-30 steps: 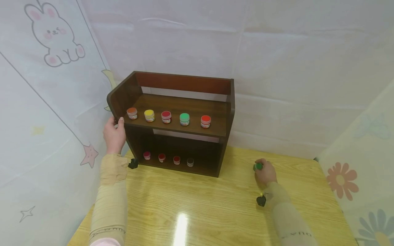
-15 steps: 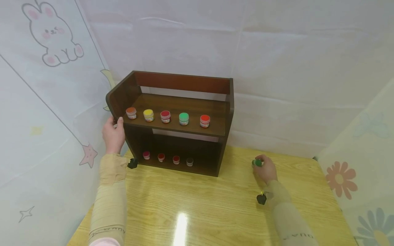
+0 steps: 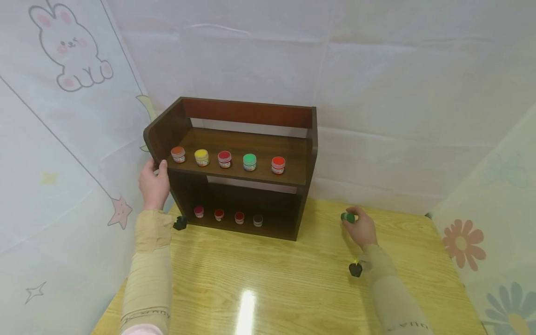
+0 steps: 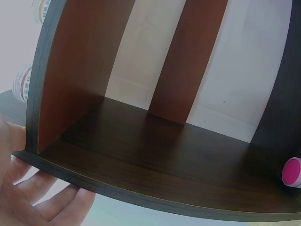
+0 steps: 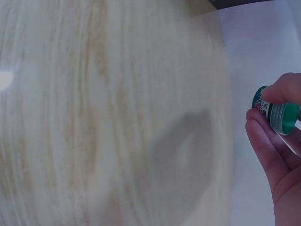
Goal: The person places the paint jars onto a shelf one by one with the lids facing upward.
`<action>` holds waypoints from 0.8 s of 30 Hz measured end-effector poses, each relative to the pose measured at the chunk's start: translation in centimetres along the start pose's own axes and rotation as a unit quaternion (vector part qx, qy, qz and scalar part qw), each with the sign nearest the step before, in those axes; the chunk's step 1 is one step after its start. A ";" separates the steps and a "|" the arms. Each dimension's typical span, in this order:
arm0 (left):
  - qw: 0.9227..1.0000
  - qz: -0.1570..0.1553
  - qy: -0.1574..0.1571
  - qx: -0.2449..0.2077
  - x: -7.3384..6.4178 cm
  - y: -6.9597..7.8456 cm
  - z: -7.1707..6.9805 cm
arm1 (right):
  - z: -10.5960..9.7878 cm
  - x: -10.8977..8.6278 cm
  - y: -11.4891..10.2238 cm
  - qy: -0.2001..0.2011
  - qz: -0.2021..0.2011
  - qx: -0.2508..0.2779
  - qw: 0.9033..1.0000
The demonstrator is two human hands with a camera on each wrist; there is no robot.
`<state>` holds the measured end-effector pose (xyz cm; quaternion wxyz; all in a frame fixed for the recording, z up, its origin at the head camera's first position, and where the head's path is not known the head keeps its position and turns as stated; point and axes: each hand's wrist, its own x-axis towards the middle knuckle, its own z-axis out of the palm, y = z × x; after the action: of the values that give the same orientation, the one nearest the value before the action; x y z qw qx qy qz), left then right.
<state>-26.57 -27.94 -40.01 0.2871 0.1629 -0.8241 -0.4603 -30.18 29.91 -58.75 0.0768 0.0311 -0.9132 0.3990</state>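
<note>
My left hand (image 3: 154,187) grips the left side panel of a dark brown wooden shelf (image 3: 247,176). In the left wrist view its fingers (image 4: 70,207) curl round the panel's edge. Off to the right of the shelf, my right hand (image 3: 362,230) pinches a small green paint jar (image 3: 347,217) between thumb and fingers. The right wrist view has this green jar (image 5: 277,113) tipped on its side, with part of its label showing. On the upper board stand an orange jar (image 3: 177,155), a yellow jar (image 3: 202,158), a dark red jar (image 3: 224,159), a light green jar (image 3: 249,162) and a bright red jar (image 3: 278,165).
Several more jars line the lower board, among them a magenta jar (image 3: 198,212) and a dark grey jar (image 3: 257,220). A wooden table (image 3: 268,279) carries the shelf. Pale cloth walls (image 3: 398,116) close in behind and at both sides.
My right hand has moved a little away from me and to the left with the green jar, which has tipped further onto its side. The left hand stays on the shelf.
</note>
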 end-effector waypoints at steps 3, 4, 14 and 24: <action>1.000 -0.002 0.000 0.000 0.0 0.0 0.0 | -0.2 0.1 -0.6 0.015 -0.031 0.001 0.999; 1.000 -0.002 0.000 0.000 0.0 0.0 0.0 | -0.3 0.2 -0.8 0.019 -0.040 -0.001 0.999; 1.000 0.000 0.002 0.004 0.0 0.1 0.0 | -1.0 0.4 -3.1 0.047 -0.073 0.002 0.996; 1.000 -0.001 -0.001 0.004 0.0 0.0 0.0 | -1.2 0.4 -4.6 0.072 -0.107 0.015 0.992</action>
<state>-26.50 -27.93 -39.98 0.2852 0.1646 -0.8259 -0.4576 -29.94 27.71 -54.57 0.1843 0.1010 -0.8906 0.4033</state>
